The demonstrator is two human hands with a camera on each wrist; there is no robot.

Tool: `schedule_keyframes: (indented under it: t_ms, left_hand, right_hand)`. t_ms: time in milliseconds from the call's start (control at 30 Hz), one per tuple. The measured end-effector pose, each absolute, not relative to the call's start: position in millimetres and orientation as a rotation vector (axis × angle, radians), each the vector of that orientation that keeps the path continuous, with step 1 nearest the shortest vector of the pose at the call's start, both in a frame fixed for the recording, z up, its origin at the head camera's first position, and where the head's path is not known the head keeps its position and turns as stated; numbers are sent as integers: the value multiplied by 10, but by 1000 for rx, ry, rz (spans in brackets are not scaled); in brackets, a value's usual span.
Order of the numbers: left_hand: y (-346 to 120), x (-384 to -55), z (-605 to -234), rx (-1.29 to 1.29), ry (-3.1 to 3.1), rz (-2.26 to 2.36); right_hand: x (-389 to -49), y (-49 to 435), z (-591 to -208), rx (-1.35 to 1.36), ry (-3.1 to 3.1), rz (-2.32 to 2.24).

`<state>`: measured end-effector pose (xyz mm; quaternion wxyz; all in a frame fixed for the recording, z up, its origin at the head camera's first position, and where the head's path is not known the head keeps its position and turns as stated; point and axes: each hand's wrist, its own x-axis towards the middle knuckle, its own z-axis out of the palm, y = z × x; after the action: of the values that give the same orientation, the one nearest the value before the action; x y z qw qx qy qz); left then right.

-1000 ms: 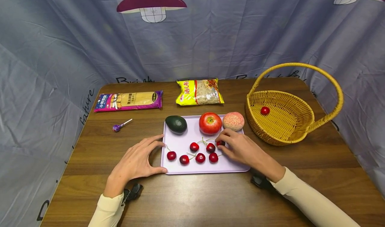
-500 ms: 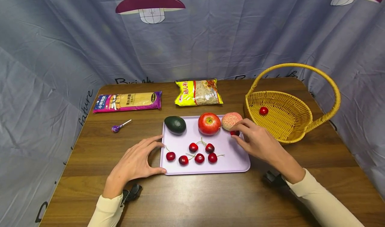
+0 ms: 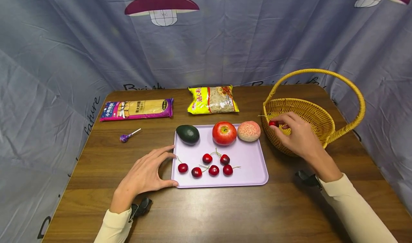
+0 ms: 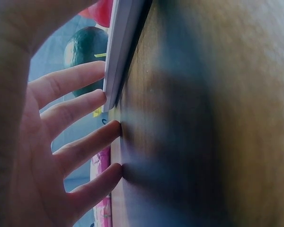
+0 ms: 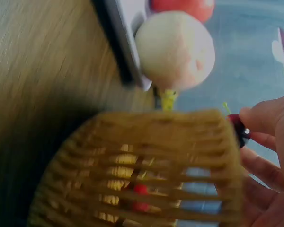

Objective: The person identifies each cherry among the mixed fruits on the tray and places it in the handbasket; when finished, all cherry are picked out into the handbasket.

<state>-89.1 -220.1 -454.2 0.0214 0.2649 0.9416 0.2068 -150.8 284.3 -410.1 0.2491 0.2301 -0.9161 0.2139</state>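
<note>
My right hand (image 3: pixel 297 135) pinches a cherry (image 3: pixel 273 123) between thumb and fingers over the near left rim of the wicker basket (image 3: pixel 322 116). Its stem points left. In the right wrist view, the held cherry (image 5: pixel 237 126) is beside the rim, and another red cherry (image 5: pixel 140 197) shows through the weave. At the lilac tray (image 3: pixel 248 164), my left hand (image 3: pixel 145 173) touches the left edge with fingers and thumb spread. Several cherries (image 3: pixel 214 170) with stems lie on the tray. Behind them sit an avocado (image 3: pixel 188 134), a pomegranate-like red fruit (image 3: pixel 224 133) and a peach (image 3: pixel 249 131).
A purple pack of spaghetti (image 3: pixel 136 109) lies at the back left, with a lollipop (image 3: pixel 129 135) in front of it. A yellow bag of macaroni (image 3: pixel 213 99) is behind the tray. The basket's tall handle (image 3: pixel 322 71) arches over its opening. A curtain hangs behind the table.
My right hand has lifted a cherry off the tray's right side and carried it right, past the peach, to the basket. My left hand has stayed at the tray's edge.
</note>
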Motion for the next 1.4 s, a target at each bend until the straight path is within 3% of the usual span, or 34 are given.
schedule_keyframes:
  t_ms: [467,1400]
  left_hand:
    - [-2192,-899,-4528,810,2916,647]
    - [-2207,-890,-4555,816,2919,661]
  right_hand:
    - [-1749,3230,-4291,473,-2616,589]
    - [-1846,3229,-4341,498,-2823,493]
